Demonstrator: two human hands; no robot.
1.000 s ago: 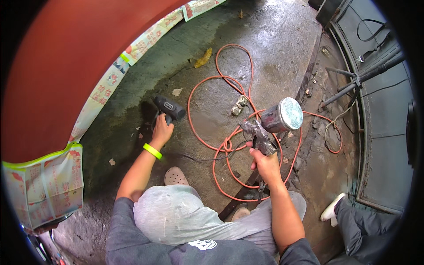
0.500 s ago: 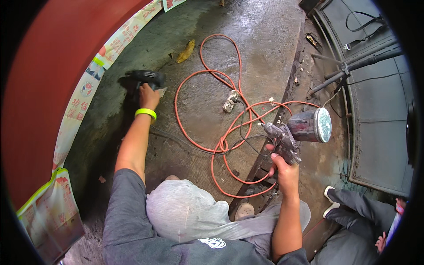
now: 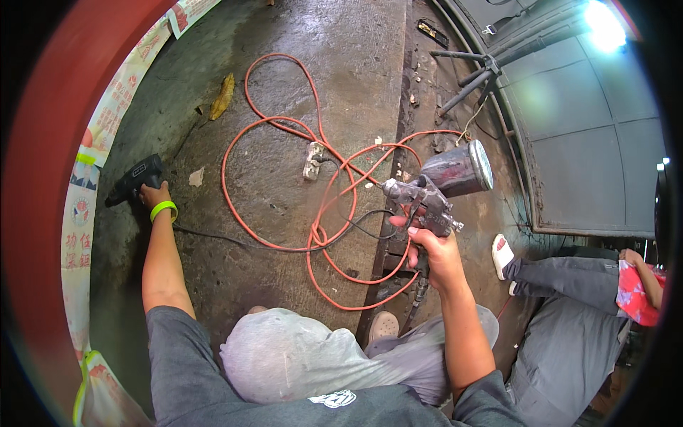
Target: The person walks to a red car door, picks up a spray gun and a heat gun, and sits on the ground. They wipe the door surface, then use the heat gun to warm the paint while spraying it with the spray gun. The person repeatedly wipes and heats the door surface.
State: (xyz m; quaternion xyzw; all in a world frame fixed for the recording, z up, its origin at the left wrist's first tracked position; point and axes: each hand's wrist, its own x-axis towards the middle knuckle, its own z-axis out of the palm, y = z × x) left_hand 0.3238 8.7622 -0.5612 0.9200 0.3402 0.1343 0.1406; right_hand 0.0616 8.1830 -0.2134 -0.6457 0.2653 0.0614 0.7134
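My left hand (image 3: 154, 196), with a yellow-green band at the wrist, is closed round the handle of a black heat gun (image 3: 136, 176). The heat gun is held out low at the left, beside the red panel, its narrow end toward that panel. A dark cord (image 3: 242, 247) trails from it across the floor. In my right hand (image 3: 435, 252) is a paint-spattered spray gun (image 3: 421, 199), gripped by its handle. Its stained metal cup (image 3: 455, 171) tilts to the right. A hose fitting (image 3: 418, 295) hangs below the grip.
An orange cord (image 3: 226, 178) lies in loops over the wet concrete, with a pale socket block (image 3: 312, 161) among them. A red panel (image 3: 50, 213) edged with printed sheets curves along the left. Stand legs (image 3: 469, 85) are at upper right; another person (image 3: 576, 313) is at lower right.
The view has shifted to the right. My left hand has swung the heat gun left toward the red panel. The spray gun stays in my right hand, tilted a little differently.
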